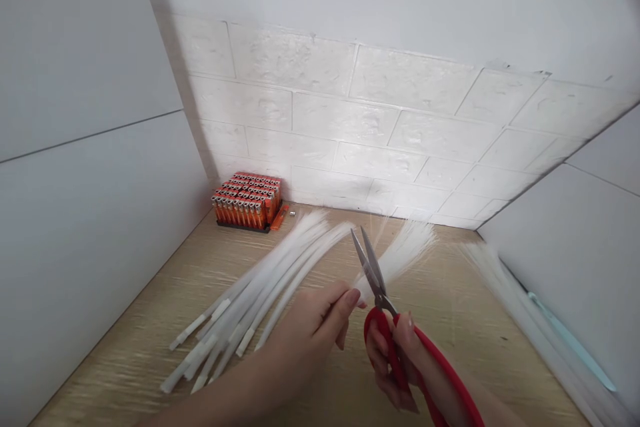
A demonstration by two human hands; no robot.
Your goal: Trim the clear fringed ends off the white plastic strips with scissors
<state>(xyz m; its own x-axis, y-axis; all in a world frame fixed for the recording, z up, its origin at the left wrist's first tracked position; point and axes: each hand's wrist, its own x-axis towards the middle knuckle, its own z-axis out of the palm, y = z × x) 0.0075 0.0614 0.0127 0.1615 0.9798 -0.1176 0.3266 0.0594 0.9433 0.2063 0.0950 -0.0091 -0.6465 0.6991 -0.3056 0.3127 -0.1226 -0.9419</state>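
Observation:
My left hand (327,317) pinches a bundle of thin white fibers (407,247), which fans out toward the wall beyond my fingers. In my right hand (395,357) is a pair of scissors (373,263) with red handles. Its blades stand slightly apart, pointing up and away, and overlap the fiber bundle in view; whether they touch it I cannot tell. Left of my hands lie several finished-looking white fiber bundles (270,273) on the wooden table, each with a whitish band near its closer end. The part of the held bundle inside my left fist is hidden.
A tray of orange lighters (247,203) stands at the back left, with one loose orange lighter (279,217) beside it. Long clear strands (520,303) and a light-blue stick (573,340) lie along the right panel. White brick-patterned wall (345,113) closes the back.

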